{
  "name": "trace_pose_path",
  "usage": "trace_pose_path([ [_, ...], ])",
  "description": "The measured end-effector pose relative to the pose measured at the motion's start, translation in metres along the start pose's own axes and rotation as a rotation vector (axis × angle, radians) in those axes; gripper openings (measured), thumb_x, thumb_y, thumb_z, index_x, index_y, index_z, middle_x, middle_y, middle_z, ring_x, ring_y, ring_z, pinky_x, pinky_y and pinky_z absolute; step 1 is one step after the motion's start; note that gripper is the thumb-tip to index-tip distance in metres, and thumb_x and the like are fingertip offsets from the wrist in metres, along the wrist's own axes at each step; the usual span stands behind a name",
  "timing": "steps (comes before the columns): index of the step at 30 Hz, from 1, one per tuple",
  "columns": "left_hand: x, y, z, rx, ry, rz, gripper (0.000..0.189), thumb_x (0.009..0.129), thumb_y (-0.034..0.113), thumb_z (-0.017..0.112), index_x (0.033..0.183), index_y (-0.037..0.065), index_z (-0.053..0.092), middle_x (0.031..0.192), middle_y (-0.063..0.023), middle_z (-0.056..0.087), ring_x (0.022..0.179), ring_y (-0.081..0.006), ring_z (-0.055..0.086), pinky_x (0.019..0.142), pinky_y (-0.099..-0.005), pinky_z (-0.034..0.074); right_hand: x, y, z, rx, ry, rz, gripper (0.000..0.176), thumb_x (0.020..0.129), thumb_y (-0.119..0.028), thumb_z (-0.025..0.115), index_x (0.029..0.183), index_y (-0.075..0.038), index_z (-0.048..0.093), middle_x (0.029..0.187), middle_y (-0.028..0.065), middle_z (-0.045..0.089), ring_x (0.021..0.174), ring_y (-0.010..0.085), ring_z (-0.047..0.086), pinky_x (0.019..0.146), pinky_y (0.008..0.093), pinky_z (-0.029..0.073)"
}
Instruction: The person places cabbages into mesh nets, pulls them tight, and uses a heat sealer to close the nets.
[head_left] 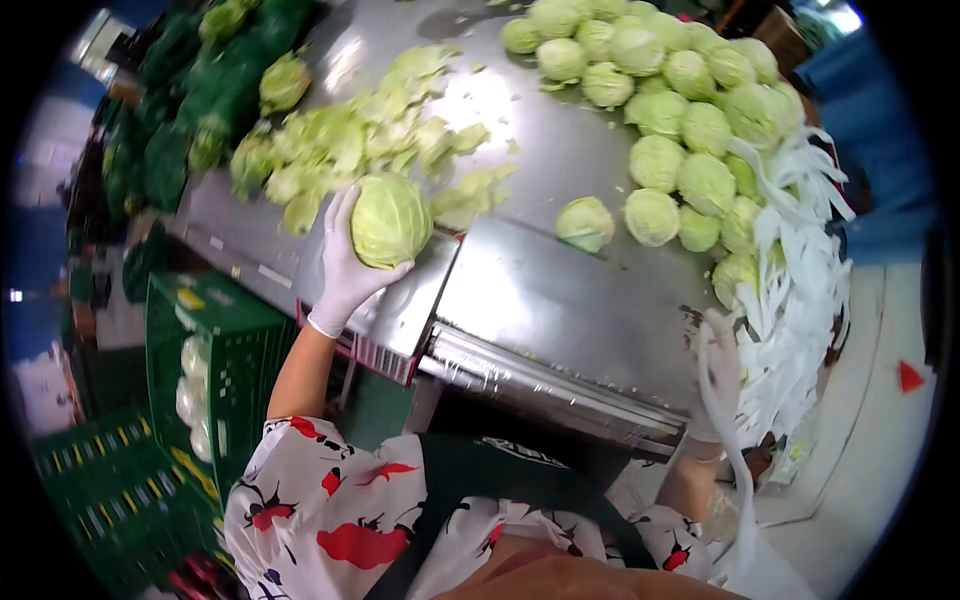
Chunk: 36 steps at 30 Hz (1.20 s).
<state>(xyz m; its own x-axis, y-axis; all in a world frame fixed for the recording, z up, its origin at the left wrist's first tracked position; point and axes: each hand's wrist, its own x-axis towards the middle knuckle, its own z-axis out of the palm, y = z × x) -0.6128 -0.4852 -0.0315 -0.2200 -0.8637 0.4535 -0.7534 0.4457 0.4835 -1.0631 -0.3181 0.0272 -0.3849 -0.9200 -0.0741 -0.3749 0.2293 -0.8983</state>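
My left hand point(350, 255), in a white glove, is wrapped round the side and underside of a pale green cabbage point(391, 220) and holds it above a metal plate point(395, 315) at the table's near edge. My right hand point(716, 375), also gloved, is at the table's right edge beside a heap of white foam net sleeves point(790, 330). One long white sleeve point(738, 465) hangs from its closed fingers. Between the hands, a single cabbage point(585, 224) sits on the steel table point(530, 290).
Many trimmed cabbages point(690, 130) are piled at the back right. Loose outer leaves point(350, 140) lie at the back left, next to green net sacks point(230, 70). Left of me stands a green crate point(215, 340) with white-wrapped heads point(192, 385) inside.
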Motion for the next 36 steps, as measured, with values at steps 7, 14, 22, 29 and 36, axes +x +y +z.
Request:
trace_pose_path([
  [7, -0.098, -0.028, -0.027, -0.065, 0.034, -0.385, 0.111, 0.053, 0.032, 0.092, 0.141, -0.001, 0.033, 0.137, -0.0243, 0.041, 0.127, -0.0405, 0.044, 0.109, -0.046, 0.036, -0.042, -0.05, 0.114, 0.461, -0.525, 0.314, 0.007, 0.086, 0.003, 0.055, 0.092, 0.001, 0.057, 0.087, 0.0041, 0.06, 0.074, 0.0099, 0.056, 0.066, 0.023, 0.046],
  [14, -0.127, -0.037, -0.034, -0.018, 0.032, -0.378, 0.111, 0.066, 0.038, 0.084, 0.147, -0.006, 0.022, 0.146, -0.0301, 0.034, 0.136, -0.0417, 0.035, 0.113, -0.0449, 0.031, -0.096, -0.087, 0.196, 0.431, -0.415, -0.256, 0.017, 0.086, 0.006, 0.062, 0.102, 0.001, 0.06, 0.101, 0.0073, 0.062, 0.092, 0.0142, 0.058, 0.088, 0.0279, 0.046],
  [22, -0.15, 0.078, -0.074, -0.705, -0.039, -0.282, 0.074, 0.083, 0.012, 0.071, 0.146, 0.0, 0.034, 0.146, -0.0187, 0.041, 0.139, -0.027, 0.037, 0.114, -0.0378, 0.029, -0.117, -0.09, 0.249, 0.274, -0.314, -0.503, 0.025, 0.088, 0.003, 0.062, 0.113, 0.0, 0.062, 0.104, 0.0109, 0.062, 0.093, 0.018, 0.061, 0.082, 0.0281, 0.05],
  [29, -0.17, 0.106, -0.077, -1.594, 0.049, -0.655, 0.024, 0.095, 0.005, 0.059, 0.118, -0.003, 0.058, 0.124, -0.01, 0.06, 0.113, -0.0143, 0.056, 0.101, -0.0299, 0.044, -0.115, -0.096, 0.255, 0.93, -0.616, 0.057, 0.033, 0.093, 0.003, 0.056, 0.126, 0.004, 0.052, 0.104, 0.0094, 0.06, 0.092, 0.0153, 0.061, 0.082, 0.0258, 0.05],
  [36, -0.178, 0.064, -0.093, -2.028, -0.036, -0.733, 0.037, 0.1, 0.021, 0.051, 0.13, -0.002, 0.05, 0.116, -0.0087, 0.062, 0.103, -0.0143, 0.061, 0.09, -0.0318, 0.05, -0.098, -0.082, 0.24, 0.601, -1.449, 0.595, 0.027, 0.093, -0.011, 0.053, 0.116, 0.002, 0.057, 0.103, 0.0106, 0.065, 0.091, 0.0152, 0.063, 0.079, 0.0251, 0.05],
])
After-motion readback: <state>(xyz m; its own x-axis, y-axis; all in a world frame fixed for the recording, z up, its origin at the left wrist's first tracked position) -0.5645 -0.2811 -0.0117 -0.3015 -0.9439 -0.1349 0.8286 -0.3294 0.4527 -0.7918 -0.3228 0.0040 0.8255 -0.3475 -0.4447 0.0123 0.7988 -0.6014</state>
